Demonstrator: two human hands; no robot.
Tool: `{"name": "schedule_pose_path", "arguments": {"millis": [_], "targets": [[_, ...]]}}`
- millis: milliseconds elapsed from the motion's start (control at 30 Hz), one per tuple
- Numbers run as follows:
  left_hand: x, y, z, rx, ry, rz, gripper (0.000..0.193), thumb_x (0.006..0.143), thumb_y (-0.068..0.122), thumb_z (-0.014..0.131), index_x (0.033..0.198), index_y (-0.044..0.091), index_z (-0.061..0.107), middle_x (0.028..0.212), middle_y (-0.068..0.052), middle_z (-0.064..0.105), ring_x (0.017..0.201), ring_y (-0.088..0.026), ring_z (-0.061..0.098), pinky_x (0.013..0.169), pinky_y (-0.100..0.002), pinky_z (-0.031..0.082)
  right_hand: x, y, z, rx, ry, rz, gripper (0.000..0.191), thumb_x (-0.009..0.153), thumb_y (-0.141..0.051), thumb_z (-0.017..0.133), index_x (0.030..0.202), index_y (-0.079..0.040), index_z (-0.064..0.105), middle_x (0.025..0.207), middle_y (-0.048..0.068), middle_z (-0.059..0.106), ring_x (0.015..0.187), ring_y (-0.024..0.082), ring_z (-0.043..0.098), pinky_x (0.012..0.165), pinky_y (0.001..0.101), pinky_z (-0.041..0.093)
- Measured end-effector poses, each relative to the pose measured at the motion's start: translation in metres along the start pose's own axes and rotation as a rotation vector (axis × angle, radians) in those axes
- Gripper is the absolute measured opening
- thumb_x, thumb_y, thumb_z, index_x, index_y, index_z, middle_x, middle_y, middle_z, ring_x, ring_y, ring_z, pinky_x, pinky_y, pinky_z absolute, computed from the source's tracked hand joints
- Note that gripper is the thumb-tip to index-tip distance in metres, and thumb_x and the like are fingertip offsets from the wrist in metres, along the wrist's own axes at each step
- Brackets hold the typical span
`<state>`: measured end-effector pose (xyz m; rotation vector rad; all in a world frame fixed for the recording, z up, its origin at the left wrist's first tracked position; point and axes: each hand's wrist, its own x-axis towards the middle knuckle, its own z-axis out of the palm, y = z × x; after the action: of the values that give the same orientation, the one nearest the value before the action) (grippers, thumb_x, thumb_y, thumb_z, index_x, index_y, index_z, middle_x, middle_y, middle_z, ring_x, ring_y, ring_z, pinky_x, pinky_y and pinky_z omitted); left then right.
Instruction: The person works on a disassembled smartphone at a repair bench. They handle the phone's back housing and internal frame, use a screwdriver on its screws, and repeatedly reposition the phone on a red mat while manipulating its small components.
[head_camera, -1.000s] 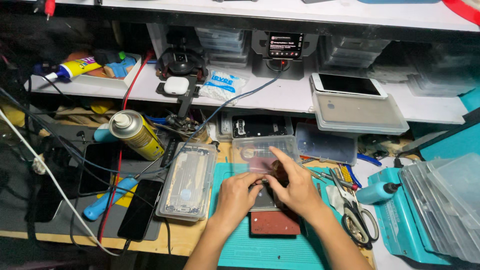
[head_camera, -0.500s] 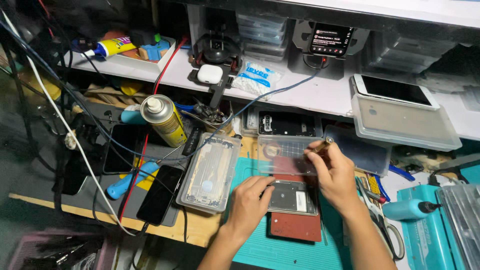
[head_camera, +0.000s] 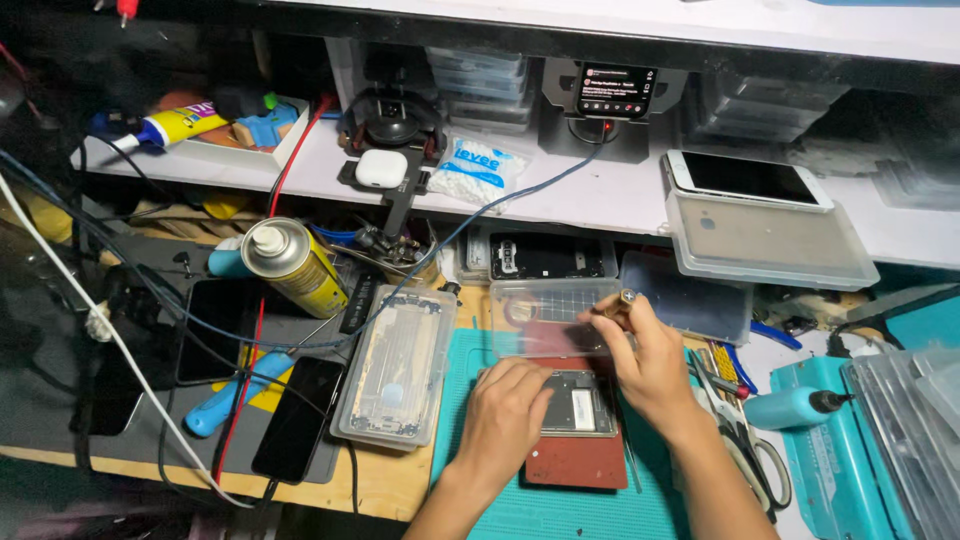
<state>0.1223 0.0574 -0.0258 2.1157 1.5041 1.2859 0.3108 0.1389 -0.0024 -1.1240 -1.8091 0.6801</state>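
The left hand (head_camera: 507, 415) is pressing flat on the open grey phone (head_camera: 578, 405). The right hand (head_camera: 648, 352) is pinching a thin metal tool (head_camera: 618, 303) beside the clear plastic tray (head_camera: 553, 317).

This is looking like a phone repair workshop. An opened phone (head_camera: 578, 402) is lying on a green cutting mat (head_camera: 560, 500) near the front edge of a wooden bench (head_camera: 390, 490), with dark phones (head_camera: 300, 418) sitting toward its left end. Clear parts trays (head_camera: 395, 365) and a spray can (head_camera: 290, 265) are crowding the bench, and cables are trailing off the white shelf (head_camera: 600, 205) behind it.
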Motion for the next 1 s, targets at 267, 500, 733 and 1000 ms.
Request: {"name": "schedule_pose_path", "arguments": {"millis": [267, 500, 733, 1000], "targets": [[0.003, 0.003, 0.007, 0.048, -0.046, 0.023, 0.019, 0.080, 0.005, 0.074, 0.099, 0.003, 0.074, 0.096, -0.010, 0.070, 0.095, -0.030, 0.064, 0.083, -0.044, 0.049, -0.036, 0.001, -0.004, 0.180, -0.013, 0.003, 0.048, 0.093, 0.003, 0.065, 0.138, 0.001, 0.046, 0.108, 0.015, 0.077, 0.098, 0.019, 0.076, 0.087, 0.0307, 0.060], [0.000, 0.001, 0.006, 0.102, -0.056, 0.062, 0.012, 0.081, 0.007, 0.074, 0.093, 0.005, 0.076, 0.097, -0.008, 0.070, 0.097, -0.028, 0.065, 0.083, -0.044, 0.049, -0.048, 0.009, 0.005, 0.159, -0.002, -0.084, 0.060, 0.092, 0.005, 0.065, 0.148, 0.000, 0.041, 0.110, 0.015, 0.077, 0.099, 0.019, 0.077, 0.088, 0.0323, 0.062], [-0.001, 0.003, 0.005, 0.115, -0.061, 0.067, 0.013, 0.082, 0.006, 0.073, 0.095, 0.005, 0.076, 0.097, -0.008, 0.069, 0.098, -0.028, 0.064, 0.084, -0.044, 0.049, -0.052, 0.010, 0.010, 0.127, -0.025, -0.092, 0.054, 0.091, 0.004, 0.068, 0.141, -0.001, 0.050, 0.107, 0.014, 0.077, 0.099, 0.020, 0.078, 0.087, 0.0327, 0.064], [-0.001, 0.003, 0.003, 0.107, -0.052, 0.079, 0.013, 0.082, 0.006, 0.073, 0.095, 0.005, 0.076, 0.098, -0.008, 0.069, 0.098, -0.028, 0.064, 0.082, -0.044, 0.049, -0.052, 0.011, 0.010, 0.102, -0.047, -0.096, 0.055, 0.090, 0.003, 0.069, 0.142, -0.001, 0.049, 0.104, 0.014, 0.079, 0.097, 0.021, 0.079, 0.087, 0.0328, 0.063]]}}
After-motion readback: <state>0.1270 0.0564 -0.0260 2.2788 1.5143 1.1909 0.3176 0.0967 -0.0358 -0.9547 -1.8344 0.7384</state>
